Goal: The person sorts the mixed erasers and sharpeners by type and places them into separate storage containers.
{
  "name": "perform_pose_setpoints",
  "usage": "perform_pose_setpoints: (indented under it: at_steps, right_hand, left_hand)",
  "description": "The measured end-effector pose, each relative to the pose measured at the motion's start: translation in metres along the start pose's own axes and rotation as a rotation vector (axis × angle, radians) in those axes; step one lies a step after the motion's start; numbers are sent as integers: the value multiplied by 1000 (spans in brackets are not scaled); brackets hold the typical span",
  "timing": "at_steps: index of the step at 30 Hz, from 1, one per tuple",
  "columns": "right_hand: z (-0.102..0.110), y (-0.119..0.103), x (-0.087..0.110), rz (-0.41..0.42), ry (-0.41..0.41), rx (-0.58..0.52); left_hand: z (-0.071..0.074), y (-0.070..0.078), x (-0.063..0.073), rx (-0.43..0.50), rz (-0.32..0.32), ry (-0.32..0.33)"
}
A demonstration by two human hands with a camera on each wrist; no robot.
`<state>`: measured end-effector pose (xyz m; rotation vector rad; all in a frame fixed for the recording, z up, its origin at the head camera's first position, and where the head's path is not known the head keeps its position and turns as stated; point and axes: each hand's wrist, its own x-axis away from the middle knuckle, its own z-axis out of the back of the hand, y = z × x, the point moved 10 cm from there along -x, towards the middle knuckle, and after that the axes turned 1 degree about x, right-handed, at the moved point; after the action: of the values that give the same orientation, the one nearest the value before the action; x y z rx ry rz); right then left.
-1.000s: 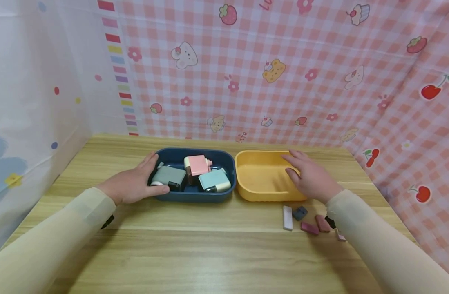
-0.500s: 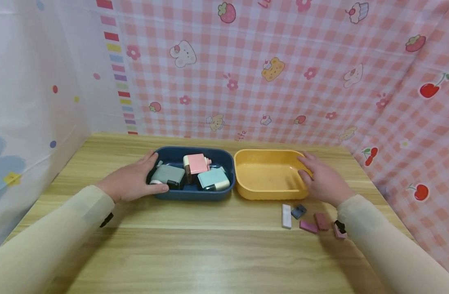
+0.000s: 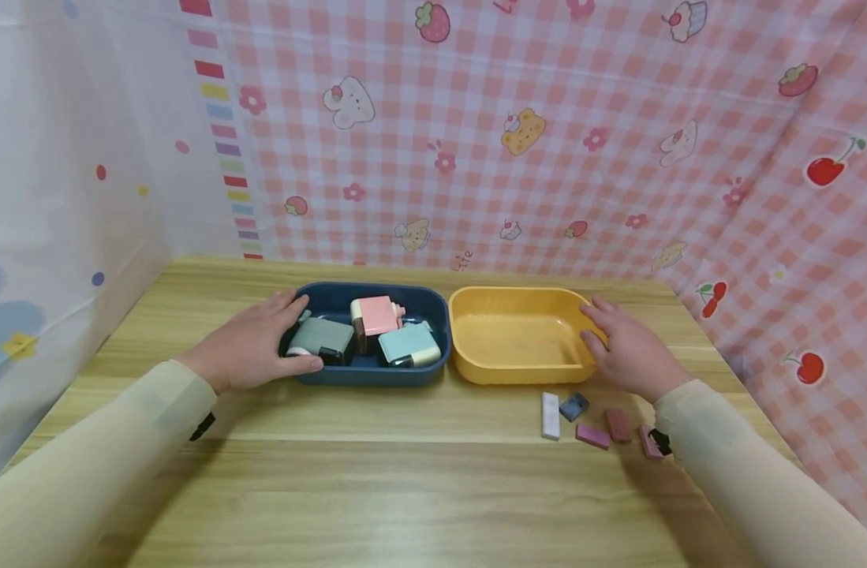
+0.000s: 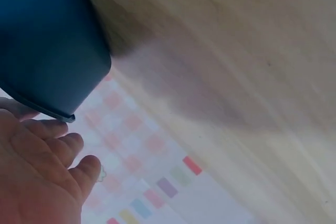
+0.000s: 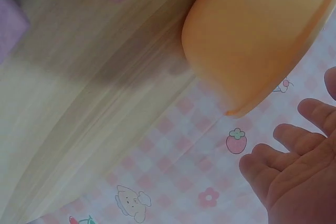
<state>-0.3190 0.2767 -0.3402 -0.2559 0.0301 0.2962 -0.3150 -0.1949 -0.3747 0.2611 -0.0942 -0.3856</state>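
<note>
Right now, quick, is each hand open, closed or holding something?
Left hand: open, at the left end of the navy tub.
Right hand: open, beside the yellow tub.

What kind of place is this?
Probably a small staged tabletop booth: printed cloth hung around a wood-grain table, with a navy bin beside a yellow bin.

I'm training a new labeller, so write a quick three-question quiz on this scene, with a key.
1. Count: how many items can be seen in the blue tray?
2. True or false: the right hand is nearer the blue tray than the yellow tray.
3. Fill in: on the table, the block closest to the blue tray is ____.

Key:
1. Three.
2. False; the right hand is nearer the yellow tray.
3. White.
</note>
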Motion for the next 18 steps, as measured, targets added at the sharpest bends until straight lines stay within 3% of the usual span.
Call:
perform_pose_setpoints:
  at_steps: [8, 18]
  right_hand:
    - [-4, 4, 2, -8, -12, 7]
    - [-5, 2, 5, -4, -17, 0]
  left_hand:
    - [8, 23, 2, -33, -89, 42]
    - [6, 68, -2, -84, -198, 70]
